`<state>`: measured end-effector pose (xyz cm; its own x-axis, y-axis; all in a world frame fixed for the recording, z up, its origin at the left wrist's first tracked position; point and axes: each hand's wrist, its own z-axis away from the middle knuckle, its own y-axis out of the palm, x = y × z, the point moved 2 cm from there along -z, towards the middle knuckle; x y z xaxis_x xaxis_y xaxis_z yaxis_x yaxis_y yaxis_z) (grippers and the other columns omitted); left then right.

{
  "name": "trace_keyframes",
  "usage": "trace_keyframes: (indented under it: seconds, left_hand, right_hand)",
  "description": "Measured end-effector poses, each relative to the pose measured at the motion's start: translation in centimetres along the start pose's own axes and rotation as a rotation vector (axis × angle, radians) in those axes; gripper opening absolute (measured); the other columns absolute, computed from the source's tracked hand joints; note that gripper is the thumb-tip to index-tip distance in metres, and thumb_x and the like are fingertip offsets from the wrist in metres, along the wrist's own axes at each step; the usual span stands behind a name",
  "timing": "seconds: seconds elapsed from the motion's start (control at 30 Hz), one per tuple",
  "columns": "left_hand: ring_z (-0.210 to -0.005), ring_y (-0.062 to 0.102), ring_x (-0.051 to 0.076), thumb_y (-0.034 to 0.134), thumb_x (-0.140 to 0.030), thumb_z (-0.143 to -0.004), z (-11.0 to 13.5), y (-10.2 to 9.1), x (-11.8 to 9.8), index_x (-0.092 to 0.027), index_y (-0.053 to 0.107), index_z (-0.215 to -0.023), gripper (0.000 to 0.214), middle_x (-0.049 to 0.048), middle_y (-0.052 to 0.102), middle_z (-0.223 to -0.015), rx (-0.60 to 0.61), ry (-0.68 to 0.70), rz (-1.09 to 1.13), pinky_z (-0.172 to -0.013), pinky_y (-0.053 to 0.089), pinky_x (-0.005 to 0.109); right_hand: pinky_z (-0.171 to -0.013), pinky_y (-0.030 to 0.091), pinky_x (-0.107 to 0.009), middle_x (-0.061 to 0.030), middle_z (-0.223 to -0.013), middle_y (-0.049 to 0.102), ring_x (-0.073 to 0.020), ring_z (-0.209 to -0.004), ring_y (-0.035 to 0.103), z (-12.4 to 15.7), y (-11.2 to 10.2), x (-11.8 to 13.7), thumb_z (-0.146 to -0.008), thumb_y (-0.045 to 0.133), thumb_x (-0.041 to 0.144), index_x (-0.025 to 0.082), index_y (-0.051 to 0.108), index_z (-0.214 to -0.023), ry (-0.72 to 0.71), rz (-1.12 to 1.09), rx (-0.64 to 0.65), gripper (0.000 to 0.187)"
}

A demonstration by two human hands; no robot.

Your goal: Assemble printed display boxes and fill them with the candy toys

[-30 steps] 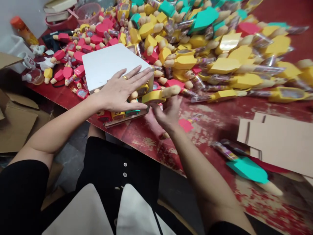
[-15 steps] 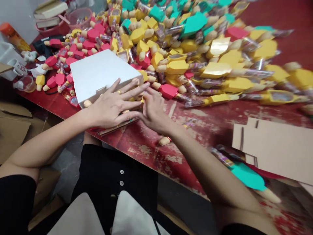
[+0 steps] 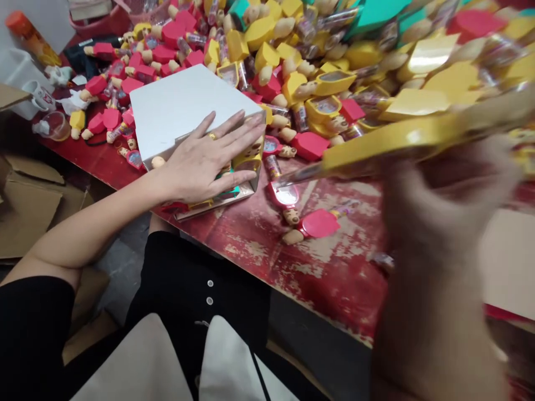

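My left hand (image 3: 200, 159) lies spread over the open side of a white cardboard box (image 3: 184, 106), pressing on the toys inside. Yellow, green and red parts (image 3: 238, 186) of these toys show around my fingers and thumb. At the right, my right hand (image 3: 438, 206), smeared by motion, is closed around a large yellow plastic toy (image 3: 384, 142), raised close to the camera. On the table between my hands lie a red toy with a mirror-like oval face (image 3: 285, 195) and a red toy with its plain back up (image 3: 320, 224).
A heap of yellow toys (image 3: 334, 83), red toys (image 3: 175, 30) and green toys (image 3: 376, 19) covers the back of the worn red table (image 3: 246, 250). A mug (image 3: 39, 94), a clear cup (image 3: 56, 127) and an orange-capped bottle (image 3: 33, 39) stand left. Flat cardboard (image 3: 507, 262) lies right.
My right hand has left the box and swung right, and now holds the yellow toy. My left hand stays on the box. Two red toys that my right hand and arm covered now show.
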<state>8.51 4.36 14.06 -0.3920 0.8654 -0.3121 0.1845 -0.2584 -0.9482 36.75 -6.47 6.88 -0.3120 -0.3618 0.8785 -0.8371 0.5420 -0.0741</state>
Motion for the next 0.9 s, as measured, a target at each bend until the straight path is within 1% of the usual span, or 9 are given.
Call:
trace_keyframes:
  seconds: [0.07, 0.13, 0.23, 0.33, 0.4, 0.57, 0.7, 0.8, 0.9]
  left_hand:
    - [-0.162, 0.018, 0.033, 0.032, -0.075, -0.096, -0.1, 0.1, 0.0, -0.031, 0.027, -0.163, 0.081, -0.0007, 0.027, -0.171, -0.004, -0.001, 0.012, -0.133, 0.003, 0.056]
    - [-0.162, 0.016, 0.033, 0.033, -0.073, -0.096, -0.1, 0.3, 0.0, -0.031, 0.026, -0.163, 0.08, -0.0008, 0.027, -0.171, -0.003, -0.001, 0.009, -0.133, 0.003, 0.056]
    - [-0.162, 0.014, 0.033, 0.034, -0.071, -0.096, 0.0, 0.3, 0.0, -0.033, 0.026, -0.163, 0.077, -0.0026, 0.025, -0.171, -0.008, -0.009, 0.006, -0.133, 0.003, 0.054]
    - [-0.162, 0.015, 0.033, 0.032, -0.072, -0.096, -0.1, 0.2, -0.2, -0.033, 0.028, -0.162, 0.077, -0.0028, 0.026, -0.171, 0.013, -0.019, 0.006, -0.133, 0.004, 0.055]
    - [-0.161, 0.017, 0.033, 0.033, -0.073, -0.096, -0.1, 0.1, -0.2, -0.032, 0.031, -0.162, 0.078, -0.0022, 0.029, -0.17, 0.01, -0.024, 0.019, -0.133, 0.005, 0.056]
    - [-0.161, 0.019, 0.035, 0.036, -0.074, -0.095, 0.0, 0.0, -0.4, -0.032, 0.035, -0.16, 0.077, -0.0011, 0.032, -0.169, -0.026, -0.028, 0.063, -0.132, 0.007, 0.058]
    - [-0.162, 0.015, 0.035, 0.033, -0.074, -0.096, 0.0, 0.1, -0.5, -0.032, 0.033, -0.161, 0.077, -0.0014, 0.03, -0.17, 0.001, -0.041, 0.075, -0.132, 0.005, 0.057]
    - [-0.162, 0.016, 0.033, 0.032, -0.075, -0.096, -0.5, 0.3, -0.3, -0.033, 0.032, -0.161, 0.077, -0.0027, 0.029, -0.17, 0.012, -0.049, 0.08, -0.133, 0.004, 0.057]
    - [-0.162, 0.017, 0.033, 0.033, -0.078, -0.095, -0.5, -0.4, 0.0, -0.033, 0.033, -0.161, 0.079, -0.0023, 0.032, -0.169, -0.007, -0.051, 0.082, -0.133, 0.004, 0.057]
  right_hand:
    - [-0.075, 0.053, -0.038, -0.0068, -0.088, 0.069, -0.0198, -0.08, 0.065, 3.1, 1.6, -0.2, -0.078, 0.08, 0.048, 0.023, 0.07, -0.1, 0.035, -0.022, 0.028, 0.034]
    - [-0.07, 0.053, -0.036, -0.0064, -0.081, 0.067, -0.0182, -0.072, 0.062, 4.2, 3.7, -1.3, -0.082, 0.073, 0.049, 0.021, 0.067, -0.093, 0.04, 0.03, 0.079, 0.031]
    - [-0.065, 0.051, -0.033, -0.0062, -0.075, 0.065, -0.0159, -0.064, 0.056, 3.2, 5.9, -2.1, -0.087, 0.065, 0.041, 0.02, 0.065, -0.088, -0.081, 0.214, 0.255, 0.021]
    - [-0.07, 0.052, -0.033, -0.0089, -0.081, 0.068, -0.0182, -0.072, 0.061, 1.3, 6.4, -1.2, -0.089, 0.057, 0.032, 0.02, 0.064, -0.085, -0.316, 0.417, 0.447, 0.015]
    - [-0.073, 0.052, -0.034, -0.0104, -0.085, 0.068, -0.019, -0.078, 0.062, 0.5, 6.4, -0.6, -0.091, 0.052, 0.03, 0.02, 0.063, -0.085, -0.415, 0.47, 0.515, 0.015]
    - [-0.069, 0.052, -0.031, -0.0097, -0.082, 0.067, -0.0183, -0.076, 0.063, 0.8, 6.5, -0.6, -0.093, 0.052, 0.023, 0.019, 0.064, -0.089, -0.524, 0.459, 0.44, 0.013]
    - [-0.075, 0.056, -0.034, -0.0137, -0.106, 0.068, -0.021, -0.092, 0.064, 2.7, 7.9, -1.0, -0.096, 0.045, 0.02, 0.018, 0.067, -0.114, -0.478, 0.568, 0.582, 0.029]
    - [-0.088, 0.058, -0.036, -0.015, -0.117, 0.064, -0.0224, -0.105, 0.062, 4.1, 8.3, -1.1, -0.098, 0.05, 0.032, 0.019, 0.066, -0.127, -0.378, 0.596, 0.458, 0.035]
    - [-0.089, 0.057, -0.041, -0.0133, -0.103, 0.066, -0.0236, -0.097, 0.063, 4.8, 8.1, -0.9, -0.099, 0.051, 0.041, 0.019, 0.066, -0.133, -0.312, 0.613, 0.334, 0.043]
